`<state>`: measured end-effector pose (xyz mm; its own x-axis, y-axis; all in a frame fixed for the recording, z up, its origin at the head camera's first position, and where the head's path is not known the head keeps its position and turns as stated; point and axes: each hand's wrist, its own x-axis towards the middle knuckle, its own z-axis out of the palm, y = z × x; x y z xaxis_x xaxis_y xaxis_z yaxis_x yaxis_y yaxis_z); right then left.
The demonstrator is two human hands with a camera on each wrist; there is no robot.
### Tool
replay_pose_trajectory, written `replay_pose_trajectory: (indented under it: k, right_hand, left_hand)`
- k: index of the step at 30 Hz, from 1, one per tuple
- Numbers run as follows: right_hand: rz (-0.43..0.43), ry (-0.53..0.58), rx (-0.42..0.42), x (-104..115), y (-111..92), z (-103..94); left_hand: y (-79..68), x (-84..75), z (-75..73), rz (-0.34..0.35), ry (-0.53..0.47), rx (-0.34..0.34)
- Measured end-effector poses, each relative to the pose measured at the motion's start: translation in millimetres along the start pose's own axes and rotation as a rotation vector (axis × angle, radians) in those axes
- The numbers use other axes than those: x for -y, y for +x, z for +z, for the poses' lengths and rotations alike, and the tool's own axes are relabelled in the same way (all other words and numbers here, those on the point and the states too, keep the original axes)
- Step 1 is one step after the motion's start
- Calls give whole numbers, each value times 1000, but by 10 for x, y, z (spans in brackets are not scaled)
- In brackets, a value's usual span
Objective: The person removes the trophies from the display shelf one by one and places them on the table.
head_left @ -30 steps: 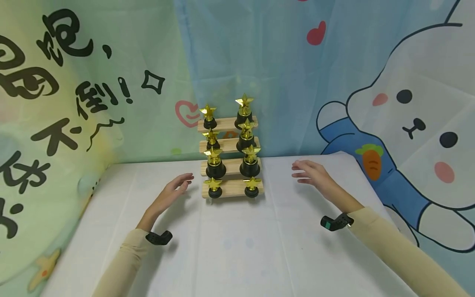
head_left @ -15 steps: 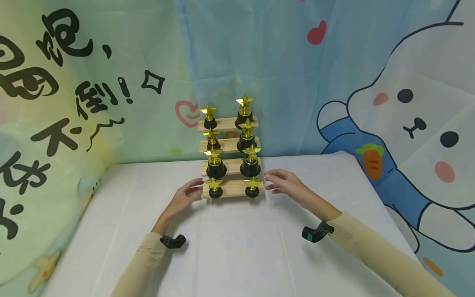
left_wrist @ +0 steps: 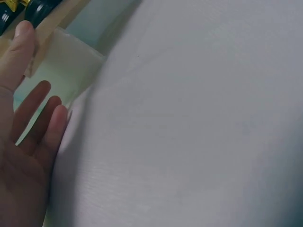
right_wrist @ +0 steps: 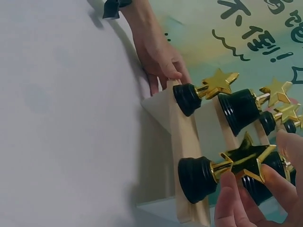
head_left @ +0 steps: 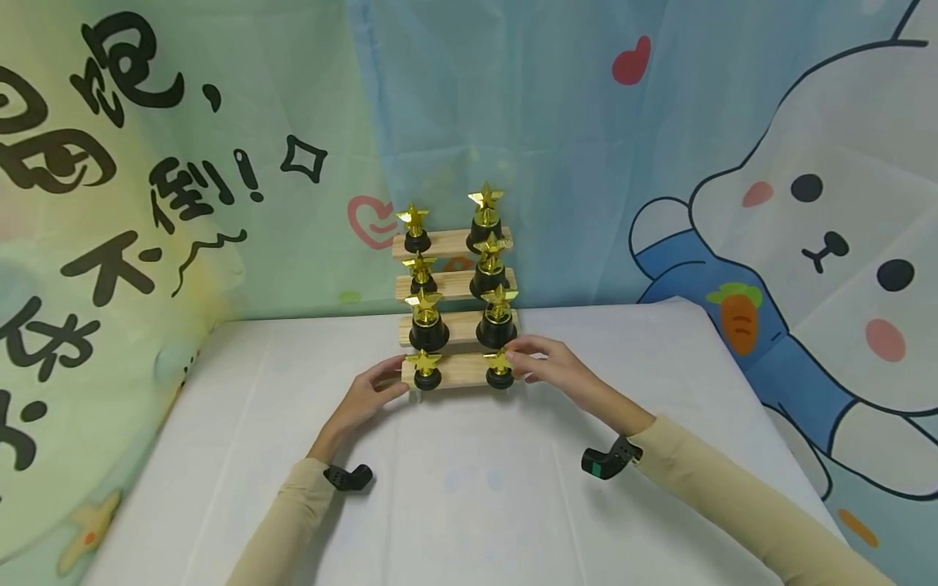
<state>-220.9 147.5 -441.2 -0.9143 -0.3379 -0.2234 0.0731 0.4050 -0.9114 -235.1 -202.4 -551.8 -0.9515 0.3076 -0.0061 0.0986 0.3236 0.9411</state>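
Note:
A stepped rack with light wooden shelves [head_left: 460, 372] stands at the back middle of the table, with black-based gold star trophies on it. At its front left end my left hand [head_left: 366, 397] touches the lowest shelf. In the left wrist view its thumb lies against the wood, while the other fingers stretch along the pale side panel [left_wrist: 75, 56]. My right hand [head_left: 560, 374] is at the small front right trophy [head_left: 499, 373]. Its fingertips pinch the gold star [right_wrist: 247, 153], seen in the right wrist view, and the black base [right_wrist: 196, 179] rests on the shelf.
Higher shelves carry more trophies close behind, including a larger one [head_left: 497, 325] just behind the pinched one. A small front left trophy [head_left: 426, 372] stands near my left hand. White cloth [head_left: 469, 505] covers the table; a printed curtain [head_left: 572, 163] hangs behind.
Both hands have come inward to the rack. My left hand has reached the lowest shelf's left end; my right hand has moved left and taken hold of the front right trophy's star.

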Motion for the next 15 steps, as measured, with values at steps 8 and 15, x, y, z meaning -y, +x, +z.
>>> replay_pose_trajectory:
  k: [8,15]
  right_hand:
    - [-1,-6,-25,-22,16,70]
    - [-14,-18,-63,-34,48,110]
  left_hand:
    - [-7,45,25,15,3,-10]
    - [1,39,33,11,17,-14]
